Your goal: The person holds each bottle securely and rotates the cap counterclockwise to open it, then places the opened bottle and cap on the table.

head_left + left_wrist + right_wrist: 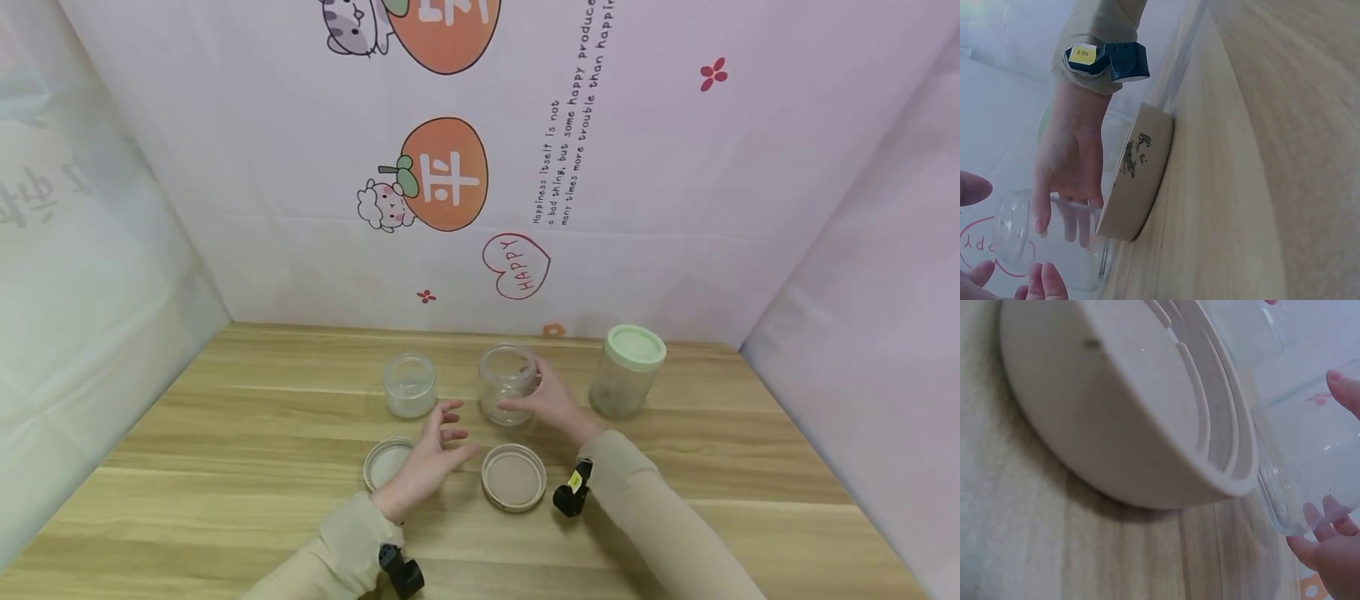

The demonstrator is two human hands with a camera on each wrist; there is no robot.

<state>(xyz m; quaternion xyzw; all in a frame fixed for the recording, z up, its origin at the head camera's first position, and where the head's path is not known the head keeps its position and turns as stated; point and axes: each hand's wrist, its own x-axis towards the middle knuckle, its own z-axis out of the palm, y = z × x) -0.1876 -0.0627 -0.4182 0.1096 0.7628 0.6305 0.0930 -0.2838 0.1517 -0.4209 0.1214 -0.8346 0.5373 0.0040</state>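
Note:
A clear, lidless jar [495, 385] stands at the back middle of the table. My right hand [555, 402] grips it from the right side, thumb in front and fingers behind. Left of that jar, my left hand [423, 468] hovers with loosely bent, spread fingers and holds nothing. In the left wrist view, its fingertips [1050, 278] show near the jar; contact cannot be made out. A beige screw lid [513, 479] lies inside up before the jar, with dark smudges on its rim in the left wrist view. My left hand partly covers a second lid [381, 465].
A shorter clear jar [410, 390], also lidless, stands back left. Back right is a taller jar [626, 379] with a pale green lid. White printed cloth [637, 275] hangs behind the wooden table [262, 433], with more cloth at both sides.

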